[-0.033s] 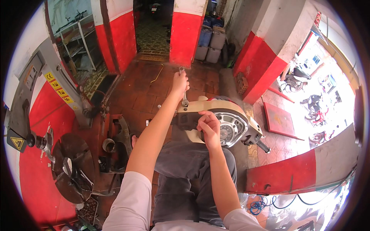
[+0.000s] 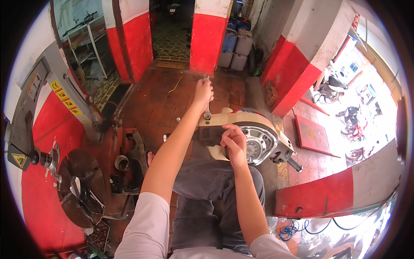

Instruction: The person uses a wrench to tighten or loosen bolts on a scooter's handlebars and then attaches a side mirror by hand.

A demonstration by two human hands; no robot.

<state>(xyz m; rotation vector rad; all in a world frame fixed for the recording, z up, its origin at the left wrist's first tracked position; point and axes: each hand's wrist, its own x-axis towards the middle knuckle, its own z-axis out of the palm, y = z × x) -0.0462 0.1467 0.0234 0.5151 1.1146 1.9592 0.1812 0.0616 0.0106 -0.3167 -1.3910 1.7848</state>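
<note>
Tiled workshop floor [image 2: 148, 101], left hand [image 2: 203, 91] clenched round partly hidden wrench [image 2: 208, 115], right hand [image 2: 233, 142] loosely curled, hold unclear.

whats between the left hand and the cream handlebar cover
In the head view, the wrench spans from the left hand to the handlebar cover.

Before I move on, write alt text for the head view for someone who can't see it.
The left hand grips a wrench whose lower end sits at a cream handlebar cover; the right hand, fingers half curled, is beside the gauge. Around them are a tiled floor and red-and-white walls, with motorbikes outside at right.
</note>
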